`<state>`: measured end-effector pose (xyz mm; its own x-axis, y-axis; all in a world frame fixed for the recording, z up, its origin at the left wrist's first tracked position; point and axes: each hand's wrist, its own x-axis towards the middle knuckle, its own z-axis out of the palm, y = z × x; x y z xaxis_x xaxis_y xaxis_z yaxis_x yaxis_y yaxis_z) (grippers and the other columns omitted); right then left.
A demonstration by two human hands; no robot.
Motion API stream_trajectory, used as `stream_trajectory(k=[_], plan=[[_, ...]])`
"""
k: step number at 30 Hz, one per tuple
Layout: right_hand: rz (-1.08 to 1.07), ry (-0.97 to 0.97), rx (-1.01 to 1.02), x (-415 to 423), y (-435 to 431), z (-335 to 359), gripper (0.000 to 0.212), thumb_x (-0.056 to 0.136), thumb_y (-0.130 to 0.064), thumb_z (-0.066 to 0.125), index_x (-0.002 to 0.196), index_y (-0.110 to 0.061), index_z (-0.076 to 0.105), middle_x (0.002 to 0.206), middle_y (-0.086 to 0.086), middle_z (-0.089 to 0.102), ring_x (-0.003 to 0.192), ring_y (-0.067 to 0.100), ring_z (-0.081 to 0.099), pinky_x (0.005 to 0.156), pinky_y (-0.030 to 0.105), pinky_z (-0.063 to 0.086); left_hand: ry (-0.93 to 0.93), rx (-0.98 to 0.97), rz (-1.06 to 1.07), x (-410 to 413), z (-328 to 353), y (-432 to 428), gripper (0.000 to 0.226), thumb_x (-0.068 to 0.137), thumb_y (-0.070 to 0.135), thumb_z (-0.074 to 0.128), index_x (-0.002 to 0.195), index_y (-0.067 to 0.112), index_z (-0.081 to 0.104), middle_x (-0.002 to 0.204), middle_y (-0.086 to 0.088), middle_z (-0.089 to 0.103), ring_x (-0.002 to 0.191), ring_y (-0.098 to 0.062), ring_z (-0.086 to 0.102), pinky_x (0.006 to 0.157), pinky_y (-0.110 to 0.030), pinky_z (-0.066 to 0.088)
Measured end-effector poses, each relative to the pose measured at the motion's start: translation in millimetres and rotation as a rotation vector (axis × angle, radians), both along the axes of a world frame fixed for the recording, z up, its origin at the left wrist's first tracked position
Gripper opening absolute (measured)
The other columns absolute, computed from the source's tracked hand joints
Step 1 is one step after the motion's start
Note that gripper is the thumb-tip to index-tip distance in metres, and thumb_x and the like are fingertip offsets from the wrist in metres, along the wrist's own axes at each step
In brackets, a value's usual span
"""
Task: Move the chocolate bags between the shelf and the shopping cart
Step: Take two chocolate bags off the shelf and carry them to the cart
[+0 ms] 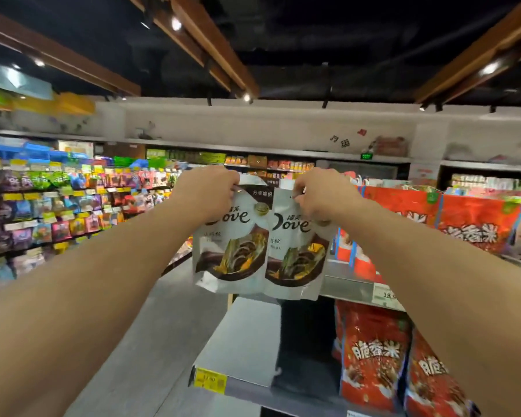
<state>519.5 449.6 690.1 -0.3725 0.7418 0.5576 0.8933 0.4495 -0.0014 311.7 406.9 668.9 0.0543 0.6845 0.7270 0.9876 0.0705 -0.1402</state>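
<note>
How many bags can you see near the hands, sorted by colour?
Silver Dove bags: 2, one pinched by the left hand, one by the right hand
Upper-shelf red bags: 2
Lower-shelf red bags: 2
Total: 6
The half-hidden packs beside the right arm are not counted.

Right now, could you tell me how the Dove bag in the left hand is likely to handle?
Probably floppy: the left Dove bag hangs by its top edge from the grip of the left hand, lower corner crumpled. Likely light, since a pinch carries it. Its glossy film may slip if that grip loosens.
</note>
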Motion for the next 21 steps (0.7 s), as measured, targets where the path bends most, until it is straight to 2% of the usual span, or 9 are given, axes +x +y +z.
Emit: stream_trajectory(k=[1, 3, 4, 5, 7, 10, 14, 18, 21], plan=[[-0.005, 0.019, 0.005, 2, 5, 9, 0.01, 0.089, -0.019, 0.061, 0.086, -0.026, 0.068, 0.091, 0.001, 0.065, 0.075, 0.019, 0.058, 0.065, 0.025, 0.041, 0.0, 0.022, -0.01, -3, 8, 10, 0.014, 0.092, 0.022, 0.048, 0.1, 0.022, 0.06, 0.097, 0.0, 0.06, 0.09, -0.027, 0.058, 0.065, -0.035, 0.047], [-0.016, 0.061, 0.013, 4, 17, 24, 0.022, 0.088, -0.02, 0.061, 0.068, -0.028, 0.057, 0.08, -0.001, 0.06, 0.062, 0.012, 0.053, 0.053, 0.022, 0.037, -0.007, 0.06, -0.024, -7, 20, 28, 0.014, 0.092, 0.023, 0.05, 0.101, 0.024, 0.061, 0.099, 0.0, 0.063, 0.089, -0.027, 0.059, 0.064, -0.034, 0.044], [-0.031, 0.068, 0.027, 3, 23, 31, 0.025, 0.088, -0.021, 0.061, 0.065, -0.027, 0.053, 0.078, -0.001, 0.059, 0.06, 0.012, 0.052, 0.051, 0.022, 0.035, -0.004, 0.072, -0.034, -8, 25, 38, 0.013, 0.092, 0.023, 0.05, 0.1, 0.025, 0.06, 0.098, 0.0, 0.062, 0.087, -0.026, 0.059, 0.063, -0.034, 0.042], [-0.044, 0.068, 0.043, 3, 30, 36, 0.022, 0.088, -0.022, 0.061, 0.067, -0.025, 0.055, 0.079, -0.001, 0.06, 0.062, 0.015, 0.053, 0.053, 0.022, 0.036, -0.004, 0.082, -0.049, -9, 28, 47, 0.011, 0.091, 0.022, 0.05, 0.098, 0.025, 0.059, 0.096, 0.0, 0.062, 0.085, -0.026, 0.058, 0.062, -0.033, 0.041], [-0.073, 0.081, 0.067, 0, 42, 45, 0.006, 0.09, -0.025, 0.061, 0.086, -0.026, 0.066, 0.087, 0.001, 0.063, 0.071, 0.02, 0.056, 0.063, 0.024, 0.04, -0.002, 0.094, -0.085, -11, 33, 68, 0.01, 0.09, 0.02, 0.051, 0.095, 0.025, 0.058, 0.093, 0.0, 0.061, 0.081, -0.025, 0.055, 0.062, -0.033, 0.042], [-0.128, 0.097, 0.088, -4, 63, 51, 0.015, 0.091, -0.026, 0.06, 0.103, -0.025, 0.07, 0.096, 0.003, 0.067, 0.076, 0.022, 0.059, 0.068, 0.027, 0.045, 0.0, 0.099, -0.14, -17, 38, 98, 0.008, 0.088, 0.019, 0.053, 0.092, 0.024, 0.057, 0.09, 0.002, 0.06, 0.077, -0.023, 0.052, 0.063, -0.034, 0.045], [-0.208, 0.087, 0.101, -7, 93, 54, 0.018, 0.09, -0.025, 0.061, 0.104, -0.023, 0.072, 0.1, 0.004, 0.067, 0.079, 0.022, 0.054, 0.071, 0.028, 0.044, 0.02, 0.103, -0.189, -25, 44, 138, 0.008, 0.088, 0.02, 0.053, 0.094, 0.025, 0.057, 0.087, 0.004, 0.055, 0.077, -0.024, 0.052, 0.063, -0.035, 0.044], [-0.283, 0.104, 0.09, -4, 119, 51, 0.012, 0.087, -0.023, 0.062, 0.094, -0.029, 0.07, 0.101, 0.003, 0.067, 0.08, 0.024, 0.054, 0.072, 0.029, 0.045, 0.043, 0.097, -0.22, -37, 44, 176, 0.01, 0.089, 0.021, 0.053, 0.096, 0.025, 0.057, 0.092, 0.001, 0.059, 0.079, -0.025, 0.055, 0.062, -0.035, 0.043], [-0.321, 0.086, 0.074, -1, 133, 47, 0.014, 0.089, -0.022, 0.061, 0.097, -0.028, 0.07, 0.095, 0.002, 0.064, 0.081, 0.023, 0.055, 0.071, 0.029, 0.045, 0.032, 0.085, -0.217, -40, 42, 200, 0.007, 0.09, 0.022, 0.053, 0.094, 0.026, 0.056, 0.091, 0.002, 0.058, 0.077, -0.023, 0.052, 0.061, -0.035, 0.042]])
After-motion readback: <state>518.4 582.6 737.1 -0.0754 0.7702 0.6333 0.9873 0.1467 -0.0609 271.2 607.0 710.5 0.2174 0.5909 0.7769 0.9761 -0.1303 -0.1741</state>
